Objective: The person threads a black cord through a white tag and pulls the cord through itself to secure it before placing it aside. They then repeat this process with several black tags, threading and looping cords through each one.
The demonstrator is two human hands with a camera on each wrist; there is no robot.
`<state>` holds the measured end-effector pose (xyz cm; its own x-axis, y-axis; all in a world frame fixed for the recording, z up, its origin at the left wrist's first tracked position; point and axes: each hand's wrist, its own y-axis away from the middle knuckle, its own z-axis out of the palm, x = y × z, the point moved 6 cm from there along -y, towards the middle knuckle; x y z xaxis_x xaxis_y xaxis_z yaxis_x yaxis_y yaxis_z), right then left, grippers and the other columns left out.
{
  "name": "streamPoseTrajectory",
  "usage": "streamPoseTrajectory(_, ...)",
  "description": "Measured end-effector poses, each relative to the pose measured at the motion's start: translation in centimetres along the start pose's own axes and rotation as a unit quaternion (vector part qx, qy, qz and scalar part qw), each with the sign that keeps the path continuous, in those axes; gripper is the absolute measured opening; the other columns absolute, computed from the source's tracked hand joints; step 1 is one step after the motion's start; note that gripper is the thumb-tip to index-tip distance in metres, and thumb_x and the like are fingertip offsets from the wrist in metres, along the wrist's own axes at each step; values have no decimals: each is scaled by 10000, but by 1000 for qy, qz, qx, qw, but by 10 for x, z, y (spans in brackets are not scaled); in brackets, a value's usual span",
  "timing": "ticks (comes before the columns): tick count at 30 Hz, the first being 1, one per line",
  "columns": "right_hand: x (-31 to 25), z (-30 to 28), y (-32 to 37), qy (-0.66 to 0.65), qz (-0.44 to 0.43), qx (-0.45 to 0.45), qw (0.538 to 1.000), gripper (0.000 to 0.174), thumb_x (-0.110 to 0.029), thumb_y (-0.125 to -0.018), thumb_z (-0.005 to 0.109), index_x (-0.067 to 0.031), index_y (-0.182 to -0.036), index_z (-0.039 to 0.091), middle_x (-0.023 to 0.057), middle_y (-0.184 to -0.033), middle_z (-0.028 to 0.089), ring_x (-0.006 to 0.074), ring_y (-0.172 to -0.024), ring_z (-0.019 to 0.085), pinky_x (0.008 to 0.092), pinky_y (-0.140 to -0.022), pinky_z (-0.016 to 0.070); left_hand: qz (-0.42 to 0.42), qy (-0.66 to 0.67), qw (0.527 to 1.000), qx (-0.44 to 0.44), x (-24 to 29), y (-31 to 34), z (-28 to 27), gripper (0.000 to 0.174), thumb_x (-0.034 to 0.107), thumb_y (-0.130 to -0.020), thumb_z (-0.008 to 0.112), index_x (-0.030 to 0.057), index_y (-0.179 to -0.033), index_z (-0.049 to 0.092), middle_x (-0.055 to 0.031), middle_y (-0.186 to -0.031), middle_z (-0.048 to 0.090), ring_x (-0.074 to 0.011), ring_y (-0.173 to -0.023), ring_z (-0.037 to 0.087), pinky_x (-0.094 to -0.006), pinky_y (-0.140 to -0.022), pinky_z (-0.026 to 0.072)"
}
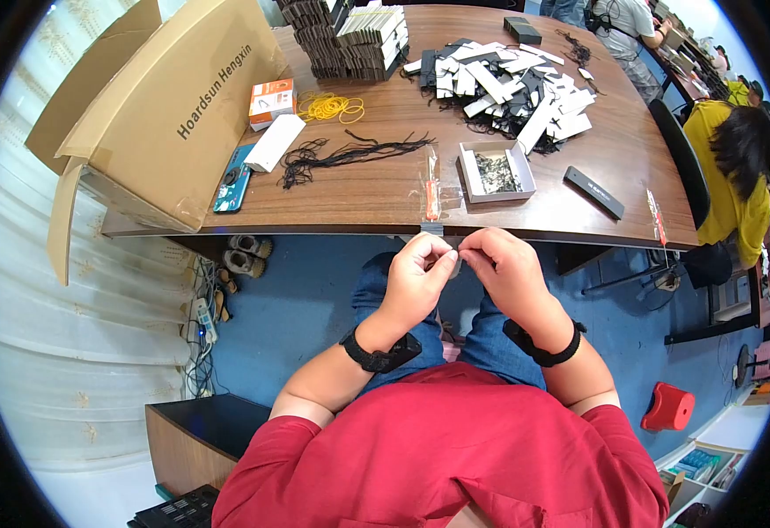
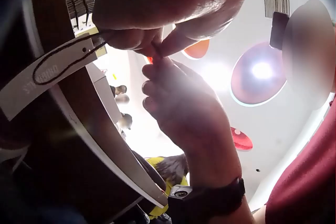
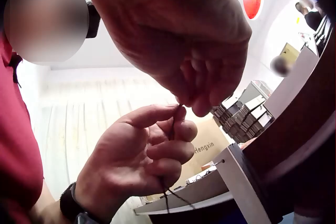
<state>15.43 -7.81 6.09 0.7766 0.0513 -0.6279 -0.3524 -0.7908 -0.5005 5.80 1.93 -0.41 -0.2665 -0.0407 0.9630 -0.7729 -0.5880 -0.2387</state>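
The left hand (image 1: 416, 286) and right hand (image 1: 515, 275) pinch a thin black cord (image 3: 172, 127) near a white rectangular tag (image 2: 34, 88) at the near edge of the brown wooden table (image 1: 358, 201).

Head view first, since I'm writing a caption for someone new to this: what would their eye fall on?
Probably the red shirt filling the bottom centre, then the heap of black and white tags on the table, beyond the small open box. The big cardboard box dominates the upper left, while the left hand and right hand meet by the table's near edge.
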Motion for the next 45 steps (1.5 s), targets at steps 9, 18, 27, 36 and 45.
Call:
streamPoseTrajectory(9,8,-11,2,-18,-10,80,997,208,11,-770,663,-24,-973,635,125,-826,622,266,-745,624,327,-653,499,-102,24,994,-3,-3,2,-3,61,81,-905,612,22,-914,604,19,-832,563,-43,-739,485,-194,-674,407)
streamPoseTrajectory(18,-2,-11,-1,-21,-30,-30,999,359,-40,-729,712,-46,-1079,632,108,-875,629,269,-770,622,336,-663,512,-71,28,997,-14,-1,0,-5,71,85,-906,609,17,-926,606,14,-847,577,-45,-749,493,-195,-690,411)
streamPoseTrajectory(27,-11,-10,-2,101,-142,26,984,168,-56,-699,716,-73,-842,629,70,-773,624,259,-703,625,346,-607,508,-80,40,996,-27,3,0,-4,80,84,-903,617,9,-933,615,9,-864,586,-48,-752,493,-199,-691,415)
streamPoseTrajectory(36,-2,-19,3,95,-61,60,992,127,-32,-704,690,-63,-796,607,79,-716,586,267,-672,603,347,-594,494,-87,-15,993,-78,2,-4,-3,94,80,-899,612,-8,-930,622,7,-805,583,-18,-644,458,-169,-544,375)
streamPoseTrajectory(45,-11,-2,24,129,-145,31,981,135,-47,-692,705,-75,-785,611,49,-721,600,218,-650,603,331,-577,479,-314,378,870,-43,-9,1,5,170,138,-935,563,-10,-1008,602,25,-686,461,-28,-481,329,-166,-414,267)
